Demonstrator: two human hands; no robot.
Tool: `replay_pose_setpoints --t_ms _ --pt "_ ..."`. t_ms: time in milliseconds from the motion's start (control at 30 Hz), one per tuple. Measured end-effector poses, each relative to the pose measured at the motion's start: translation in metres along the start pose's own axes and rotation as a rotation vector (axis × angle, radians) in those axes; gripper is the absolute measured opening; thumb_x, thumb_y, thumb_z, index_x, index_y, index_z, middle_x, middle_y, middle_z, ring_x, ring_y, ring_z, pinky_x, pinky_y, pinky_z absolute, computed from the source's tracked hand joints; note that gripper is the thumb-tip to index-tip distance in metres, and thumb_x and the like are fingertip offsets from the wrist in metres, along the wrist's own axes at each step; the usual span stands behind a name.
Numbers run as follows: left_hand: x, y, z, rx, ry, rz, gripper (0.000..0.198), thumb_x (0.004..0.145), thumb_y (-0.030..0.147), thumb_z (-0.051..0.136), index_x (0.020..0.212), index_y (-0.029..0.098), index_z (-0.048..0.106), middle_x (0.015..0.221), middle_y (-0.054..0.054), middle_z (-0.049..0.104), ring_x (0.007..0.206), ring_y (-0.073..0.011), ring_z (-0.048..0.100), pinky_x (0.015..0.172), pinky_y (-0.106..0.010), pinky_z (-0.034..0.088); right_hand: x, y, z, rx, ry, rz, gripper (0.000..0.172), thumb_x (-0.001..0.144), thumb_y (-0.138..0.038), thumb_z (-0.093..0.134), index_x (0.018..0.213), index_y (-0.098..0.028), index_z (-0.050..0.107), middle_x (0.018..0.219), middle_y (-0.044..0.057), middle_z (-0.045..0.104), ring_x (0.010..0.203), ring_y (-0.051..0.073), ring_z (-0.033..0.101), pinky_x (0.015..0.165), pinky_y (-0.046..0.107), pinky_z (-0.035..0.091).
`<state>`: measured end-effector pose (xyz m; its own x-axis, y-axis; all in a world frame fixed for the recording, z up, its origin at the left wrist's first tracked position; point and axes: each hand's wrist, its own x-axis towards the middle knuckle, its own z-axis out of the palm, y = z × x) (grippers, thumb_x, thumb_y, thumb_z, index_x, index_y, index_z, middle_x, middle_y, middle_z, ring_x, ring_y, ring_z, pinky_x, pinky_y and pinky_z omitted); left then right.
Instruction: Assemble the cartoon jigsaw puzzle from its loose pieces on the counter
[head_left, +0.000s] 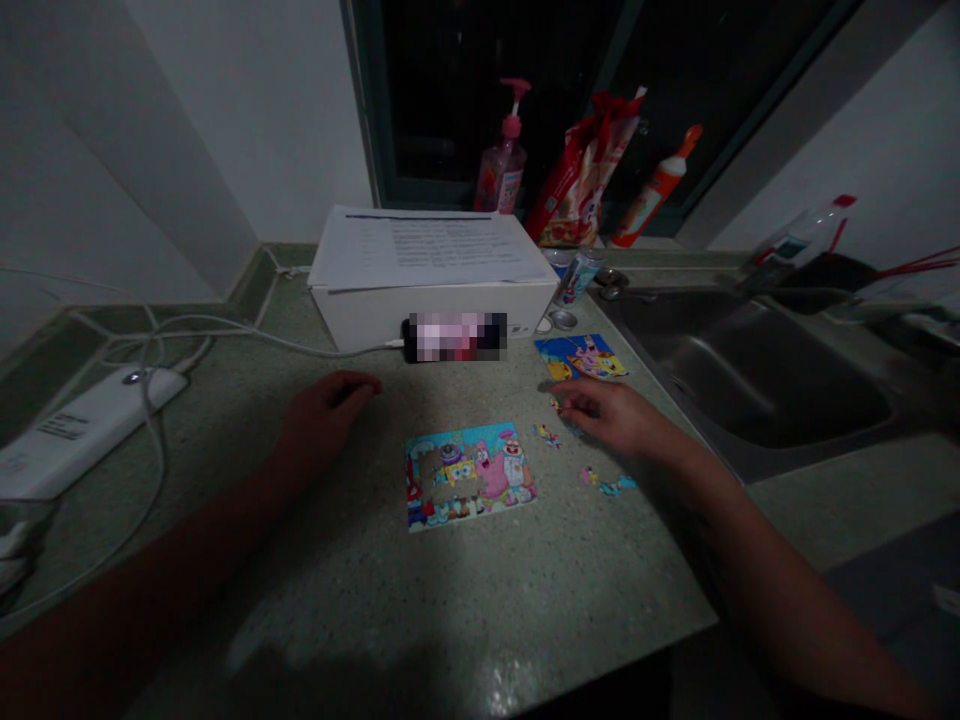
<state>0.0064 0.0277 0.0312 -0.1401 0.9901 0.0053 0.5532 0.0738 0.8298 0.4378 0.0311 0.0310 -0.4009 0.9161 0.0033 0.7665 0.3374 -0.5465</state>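
A partly assembled cartoon jigsaw puzzle (469,475) lies flat on the speckled green counter (420,620), with a gap of bare counter in its left part. My right hand (604,415) is spread low beyond the puzzle, its fingertips at a small cluster of loose pieces (556,404). Other loose pieces (547,435) (606,483) lie just to the right of the puzzle. A matching picture card (581,358) lies farther back. My left hand (326,415) rests on the counter behind the puzzle's left side, loosely curled and holding nothing.
A white box (480,318) topped with printed papers stands at the back, with a blurred phone (454,337) on a cable before it. A white power strip (82,430) lies left. A steel sink (750,375) lies right. Bottles (504,160) and a red-and-white bag (581,170) stand behind.
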Motion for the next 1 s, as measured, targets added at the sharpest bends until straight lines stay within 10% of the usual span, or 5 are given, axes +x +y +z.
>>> replay_pose_setpoints --t_ms 1000 --pt "0.0 -0.003 0.002 -0.008 -0.003 0.012 0.032 0.085 0.052 0.063 0.096 0.026 0.079 0.107 -0.005 0.086 0.108 -0.0315 0.078 0.105 -0.046 0.059 0.003 0.009 0.007 -0.106 0.088 -0.129 0.023 0.098 -0.029 0.072 0.119 -0.027 0.082 0.116 0.013 0.076 0.108 0.032 0.075 0.101 0.054 0.063"
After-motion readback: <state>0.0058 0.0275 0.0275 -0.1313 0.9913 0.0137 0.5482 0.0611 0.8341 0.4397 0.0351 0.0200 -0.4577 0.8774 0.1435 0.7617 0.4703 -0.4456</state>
